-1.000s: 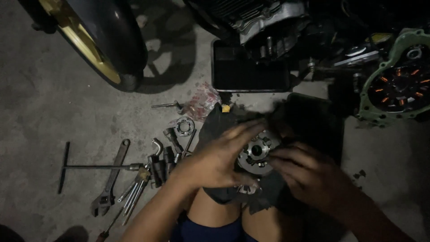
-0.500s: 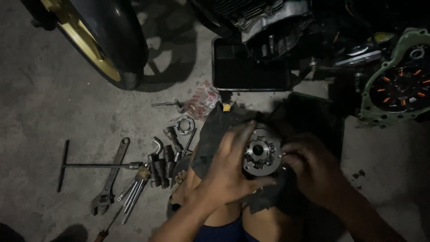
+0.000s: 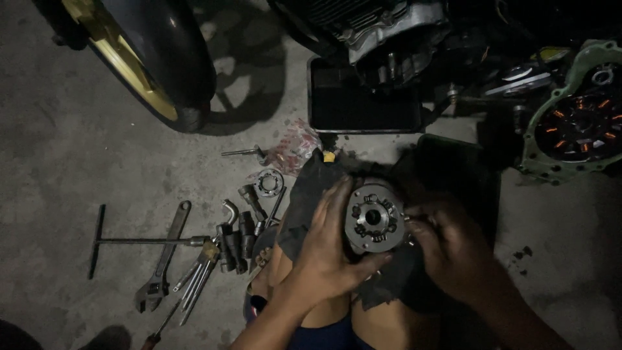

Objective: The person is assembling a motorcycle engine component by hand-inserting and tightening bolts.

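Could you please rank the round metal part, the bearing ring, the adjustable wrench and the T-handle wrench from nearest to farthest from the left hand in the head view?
From the left hand:
1. Round metal part, in its grasp, at its right.
2. Bearing ring, on the floor up-left.
3. Adjustable wrench, farther left.
4. T-handle wrench, whose crossbar lies farthest left.

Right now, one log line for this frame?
left hand: cradles round metal part | right hand: fingers at part's right edge | under: dark cloth on lap | left on floor: wrench, sockets
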